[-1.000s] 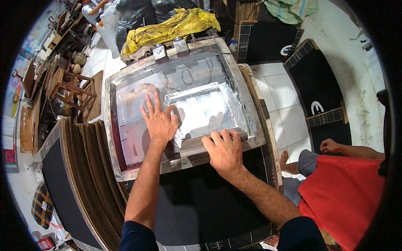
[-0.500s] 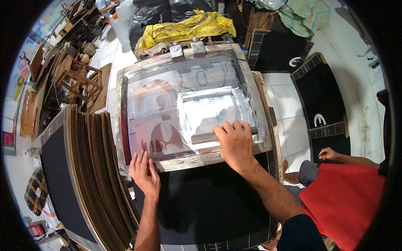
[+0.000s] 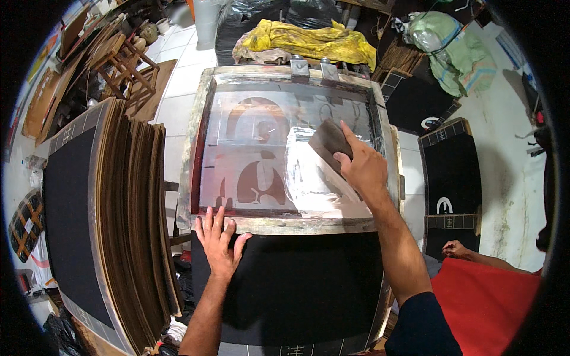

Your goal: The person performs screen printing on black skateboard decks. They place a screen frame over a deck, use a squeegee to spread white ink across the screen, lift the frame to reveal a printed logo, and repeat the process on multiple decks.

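Now squeegee (image 3: 328, 142) turned aslant, right hand (image 3: 363, 170) gripping it, left hand (image 3: 219, 249) on frame (image 3: 303, 226)

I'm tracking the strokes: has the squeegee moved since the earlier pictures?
Yes. The squeegee has moved away from the near rail of the screen frame and turned aslant.

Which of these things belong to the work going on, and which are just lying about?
Seemingly in use:
- squeegee, held in the right fingers
- framed screen, left fingers at its near edge
- white paste on the mesh

Seemingly just lying about:
- yellow cloth
- wooden stool
- green sack
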Demonstrator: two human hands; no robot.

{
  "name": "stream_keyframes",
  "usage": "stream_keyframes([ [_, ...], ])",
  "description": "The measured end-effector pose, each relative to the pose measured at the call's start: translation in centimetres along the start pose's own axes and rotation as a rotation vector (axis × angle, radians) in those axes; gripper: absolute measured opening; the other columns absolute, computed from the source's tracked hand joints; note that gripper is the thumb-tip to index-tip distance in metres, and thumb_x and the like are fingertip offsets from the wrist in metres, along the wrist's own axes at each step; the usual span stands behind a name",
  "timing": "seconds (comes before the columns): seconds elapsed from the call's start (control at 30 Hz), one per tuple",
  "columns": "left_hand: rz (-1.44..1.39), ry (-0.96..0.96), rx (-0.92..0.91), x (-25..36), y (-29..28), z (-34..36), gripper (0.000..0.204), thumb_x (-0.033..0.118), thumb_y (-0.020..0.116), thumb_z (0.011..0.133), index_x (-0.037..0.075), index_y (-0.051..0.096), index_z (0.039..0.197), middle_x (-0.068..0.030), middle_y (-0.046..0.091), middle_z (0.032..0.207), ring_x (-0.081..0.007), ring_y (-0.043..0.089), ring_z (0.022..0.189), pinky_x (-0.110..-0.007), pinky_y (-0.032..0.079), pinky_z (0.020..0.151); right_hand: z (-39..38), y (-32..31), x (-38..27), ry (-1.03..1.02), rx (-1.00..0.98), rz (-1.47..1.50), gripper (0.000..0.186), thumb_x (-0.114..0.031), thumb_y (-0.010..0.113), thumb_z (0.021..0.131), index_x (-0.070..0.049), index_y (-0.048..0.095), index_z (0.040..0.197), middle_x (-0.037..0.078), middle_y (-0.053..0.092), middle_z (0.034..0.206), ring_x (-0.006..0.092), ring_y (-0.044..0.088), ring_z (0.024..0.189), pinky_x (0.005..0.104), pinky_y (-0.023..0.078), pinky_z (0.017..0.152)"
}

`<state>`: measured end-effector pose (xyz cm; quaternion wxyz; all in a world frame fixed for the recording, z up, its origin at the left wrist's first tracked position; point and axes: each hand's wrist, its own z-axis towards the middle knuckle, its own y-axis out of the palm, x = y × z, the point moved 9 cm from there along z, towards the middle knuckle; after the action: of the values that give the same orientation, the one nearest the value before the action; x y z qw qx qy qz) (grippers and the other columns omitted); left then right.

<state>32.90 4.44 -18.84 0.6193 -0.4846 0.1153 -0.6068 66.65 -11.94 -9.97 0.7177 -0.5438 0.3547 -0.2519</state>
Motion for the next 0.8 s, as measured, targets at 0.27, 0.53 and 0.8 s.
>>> stream_keyframes([
  [0.27, -0.011, -0.018, -0.006, 0.3, -0.3, 0.5, 0.046, 0.031, 0.087, 0.086, 0.007, 0.061, 0.115, -0.0222, 0.057, 0.153, -0.0468, 0.044, 0.149, -0.069, 0.02, 0.123, 2.1, 0.5, -0.2, -0.031, -0.027, -0.029, 0.075, -0.034, 0.08, 0.089, -0.028, 0.051, 0.158, 0.018, 0.076, 0.098, 0.0382, 0.075, 0.091, 0.0509, 0.058, 0.08],
  [0.53, -0.012, -0.005, 0.006, 0.3, -0.3, 0.3, 0.048, 0.032, 0.087, 0.087, 0.006, 0.06, 0.118, -0.022, 0.056, 0.153, -0.0459, 0.044, 0.149, -0.068, 0.02, 0.124, 2.2, 0.9, -0.3, -0.035, -0.032, -0.035, 0.076, -0.033, 0.08, 0.089, -0.028, 0.051, 0.158, 0.018, 0.076, 0.099, 0.0385, 0.075, 0.09, 0.0512, 0.059, 0.081],
  [0.8, 0.056, -0.043, -0.05, 0.2, 0.0, 0.5, 0.053, 0.037, 0.085, 0.087, 0.007, 0.067, 0.128, -0.0183, 0.057, 0.152, -0.0412, 0.044, 0.15, -0.066, 0.021, 0.125, 1.8, 0.9, 0.1, 0.009, -0.004, 0.022, 0.074, -0.033, 0.078, 0.09, -0.03, 0.05, 0.159, 0.02, 0.077, 0.104, 0.0393, 0.075, 0.094, 0.0514, 0.058, 0.085],
])
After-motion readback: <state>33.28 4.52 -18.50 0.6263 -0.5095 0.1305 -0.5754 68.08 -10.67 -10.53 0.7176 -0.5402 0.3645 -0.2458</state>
